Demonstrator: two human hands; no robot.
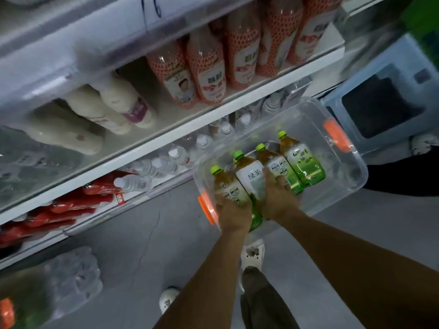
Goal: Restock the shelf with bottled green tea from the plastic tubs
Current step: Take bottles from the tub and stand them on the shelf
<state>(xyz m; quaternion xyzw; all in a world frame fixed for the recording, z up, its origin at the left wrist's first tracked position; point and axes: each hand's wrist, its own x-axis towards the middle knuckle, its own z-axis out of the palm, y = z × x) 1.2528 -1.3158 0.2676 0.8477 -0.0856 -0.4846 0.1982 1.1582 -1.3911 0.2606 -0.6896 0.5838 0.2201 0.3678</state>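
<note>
A clear plastic tub (342, 195) with orange latches sits on the floor beside the shelf. Several green tea bottles with green caps stand inside it. My left hand (234, 214) wraps the leftmost green tea bottle (225, 184) around its lower body. My right hand (276, 198) grips the white-labelled green tea bottle (250, 174) beside it. Two more green tea bottles (300, 160) stand to the right, untouched. The shelf (180, 134) runs diagonally on the left.
The upper shelf holds orange-patterned bottles (206, 67) and cream-coloured bottles (118, 108). Below are water bottles (166, 162) and red packages (71, 205). A wrapped pack of water (71, 276) lies on the floor at left. A pale blue bin (384, 108) stands behind the tub. My feet (251, 257) are near the tub.
</note>
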